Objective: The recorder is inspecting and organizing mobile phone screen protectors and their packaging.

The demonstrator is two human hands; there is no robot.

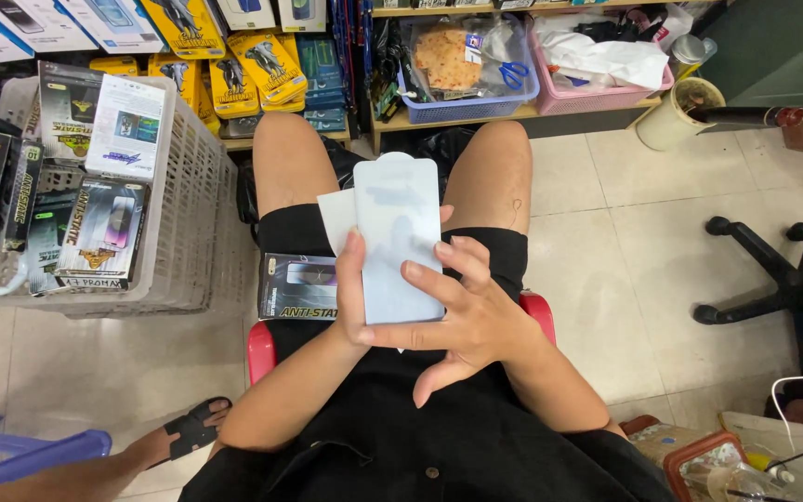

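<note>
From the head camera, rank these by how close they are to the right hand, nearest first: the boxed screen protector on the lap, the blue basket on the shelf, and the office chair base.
From the right hand:
1. Boxed screen protector, on the lap to the left.
2. Blue basket, on the shelf straight ahead.
3. Office chair base, on the floor far right.

Glossy pale screen protector (400,237); matt black cloth shorts (299,232); white plastic lattice basket (178,223).

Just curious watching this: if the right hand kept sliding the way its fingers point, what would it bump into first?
The right hand points left across the pale screen protector sheet, its fingers already on it. Going on, it would likely meet the left hand's thumb at the sheet's left edge, then the dark box on the lap; depth is uncertain.
</note>
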